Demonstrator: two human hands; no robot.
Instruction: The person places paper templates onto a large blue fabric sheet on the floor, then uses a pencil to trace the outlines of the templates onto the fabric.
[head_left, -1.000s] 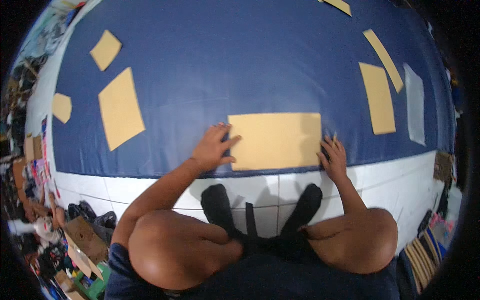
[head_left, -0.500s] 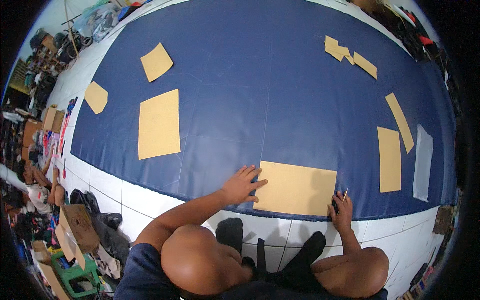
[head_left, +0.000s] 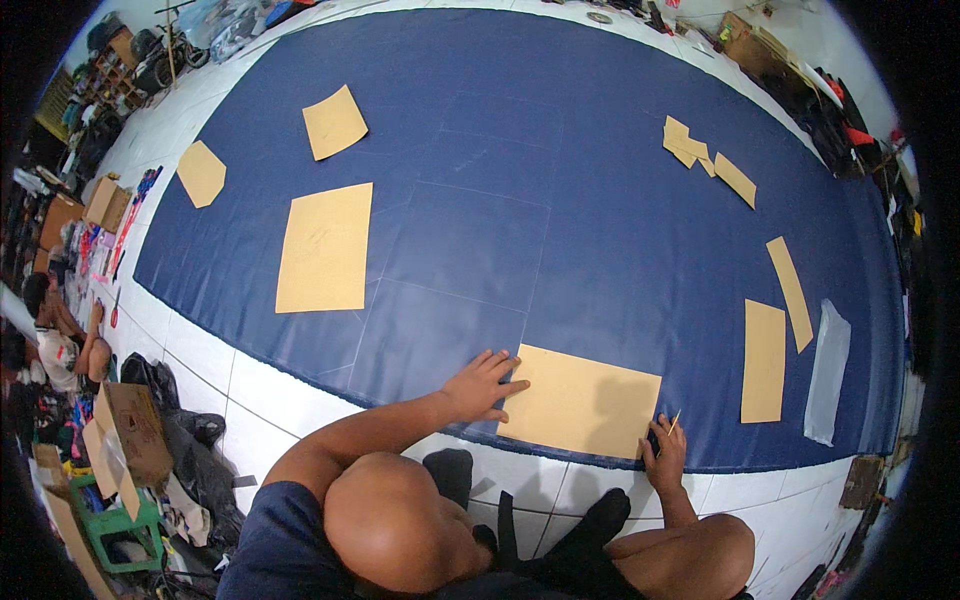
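Observation:
A rectangular tan card template (head_left: 575, 400) lies flat near the close edge of the dark blue sheet (head_left: 470, 240), which looks like smooth coated fabric. My left hand (head_left: 482, 388) is open, fingers spread, across the card's left edge and the sheet beside it. At the card's right edge rests my right hand (head_left: 666, 455), its fingers closed round a thin yellowish pencil-like stick (head_left: 675, 422) that points up. Thin pale lines form boxes on the sheet, left of and beyond the card.
Other tan pieces lie on the sheet, among them a large rectangle (head_left: 325, 250) and a strip (head_left: 763, 362). A grey translucent strip (head_left: 828, 375) is at far right. On the left are a cardboard box (head_left: 135, 435), a green stool (head_left: 120, 530) and a seated person (head_left: 68, 345).
The view has tilted and shifted slightly, showing more of the sheet's far side. Both hands keep their places at the card's left and right edges.

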